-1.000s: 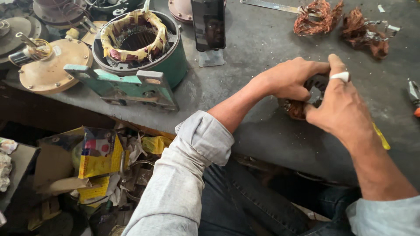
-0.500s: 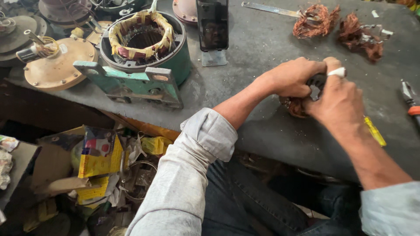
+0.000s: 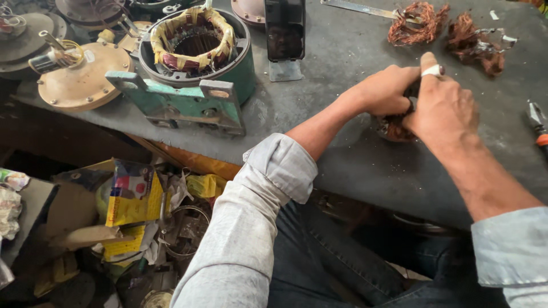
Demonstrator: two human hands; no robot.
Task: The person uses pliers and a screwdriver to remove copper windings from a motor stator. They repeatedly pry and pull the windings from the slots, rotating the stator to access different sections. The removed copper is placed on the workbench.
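Observation:
Both of my hands close around a small dark motor part wound with copper wire (image 3: 395, 130) that rests on the grey workbench (image 3: 342, 165). My left hand (image 3: 385, 90) grips its left side. My right hand (image 3: 444, 105), with a white band on one finger, covers it from the right and above. Most of the part is hidden under my fingers.
A green motor housing with a yellow-taped copper winding (image 3: 194, 57) stands at the bench's left. A brass-coloured round cover (image 3: 80, 80) lies beside it. A phone (image 3: 285, 28) stands upright behind. Copper wire tangles (image 3: 445, 25) lie at the back right; pliers (image 3: 539, 128) at the right edge. Clutter fills the floor.
Both hands stay clasped on the wound part. My right hand has shifted slightly over it, its fingers now pressed closer to the left hand.

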